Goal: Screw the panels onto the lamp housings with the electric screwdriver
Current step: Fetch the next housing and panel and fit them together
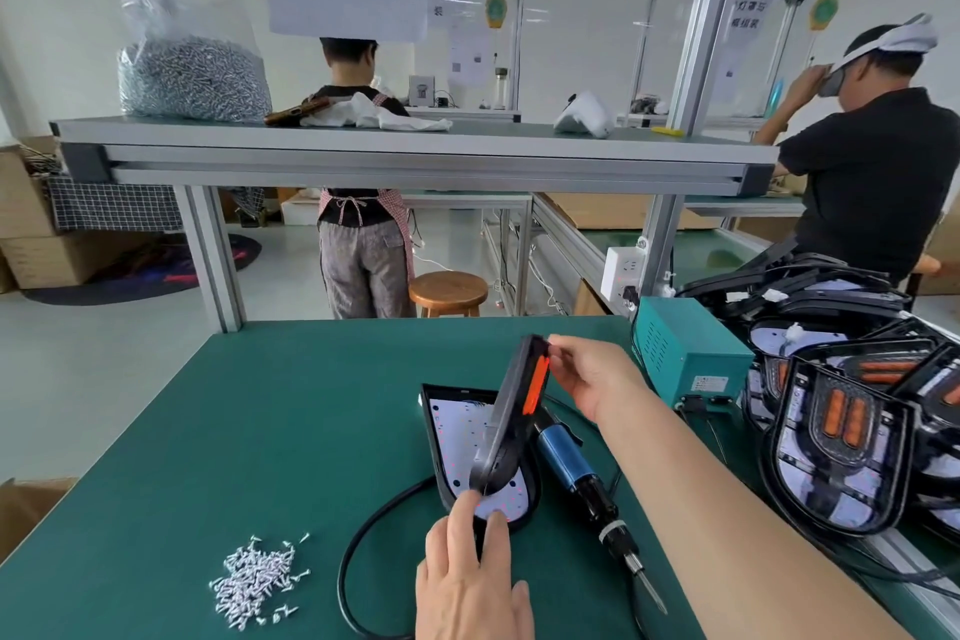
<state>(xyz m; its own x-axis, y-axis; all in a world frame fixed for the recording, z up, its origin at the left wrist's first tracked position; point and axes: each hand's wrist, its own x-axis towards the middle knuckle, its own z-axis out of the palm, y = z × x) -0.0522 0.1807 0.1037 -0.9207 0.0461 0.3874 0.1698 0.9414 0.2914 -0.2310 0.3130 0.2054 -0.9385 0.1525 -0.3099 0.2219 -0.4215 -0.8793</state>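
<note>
Right hand (592, 379) pinched the top far end of the black plastic panel (514, 411) with the orange reflector strip, thumb and fingertips closed on its edge. Left hand (467, 577) lay flat with straight, relaxed fingers, the index tip touching the panel's low near end and the next finger on the rim below it; it gripped nothing.

The panel stood steeply tilted. Its long axis ran from the near end, down on the work, up and away to the right-hand pinch. Directly under it lay the black shield-shaped lamp housing (457, 437) with the white dotted board inside, flat on the green table mat (260, 431), its long axis also pointing away from the person.

Judgement: the panel was not yet seated. The near end looked set to act as the hinge, so the next move was likely the right hand lowering the far end onto the housing (screwing could not start before that).

The blue-bodied electric screwdriver (569, 463) lay ungripped just right of the housing, bit toward the person, nearer the right arm. The loose pile of small silver screws (254, 579) sat well to the left, nearer the left hand.
</note>
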